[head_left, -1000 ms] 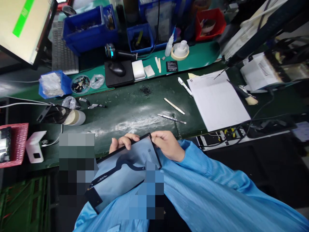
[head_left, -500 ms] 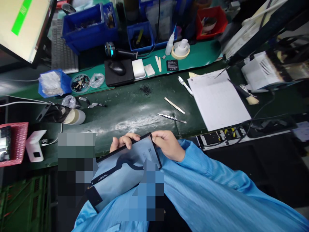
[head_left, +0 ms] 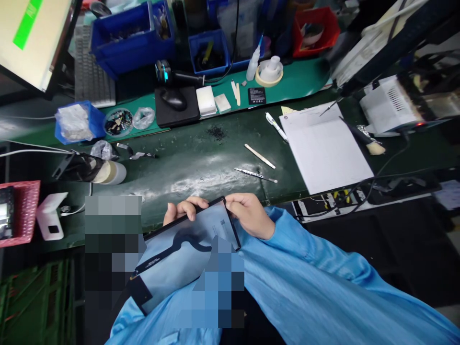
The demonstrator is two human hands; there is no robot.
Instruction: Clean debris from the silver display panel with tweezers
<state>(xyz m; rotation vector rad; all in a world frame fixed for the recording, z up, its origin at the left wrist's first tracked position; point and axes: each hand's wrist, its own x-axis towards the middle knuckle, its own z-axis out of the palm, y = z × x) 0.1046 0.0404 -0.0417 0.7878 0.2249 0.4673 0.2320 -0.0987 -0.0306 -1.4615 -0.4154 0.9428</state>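
Note:
A flat display panel (head_left: 172, 282) with a black edge, a grey-blue back and a dark flex cable across it is held tilted, close to my body. My left hand (head_left: 186, 209) grips its far edge, fingers curled over the top; the rest of that hand is behind the panel. My right hand (head_left: 249, 215) pinches the panel's upper right corner between thumb and curled fingers. Pixelated blocks hide parts of the panel's left side and lower middle. On the bench beyond lie metal tweezers or a similar slim perforated tool (head_left: 255, 175) and a pale flat stick (head_left: 259, 156).
White paper (head_left: 325, 151) lies at right, beside a pen (head_left: 276, 127) and a brush (head_left: 373, 146). A white device (head_left: 386, 103) stands farther right. At left are a round tub (head_left: 117, 172) and a pink tray (head_left: 28, 211). Blue bins (head_left: 122, 52) line the back.
Both hands and the panel stay almost still. A small red light now shows on the white device at right. The view has shifted very slightly.

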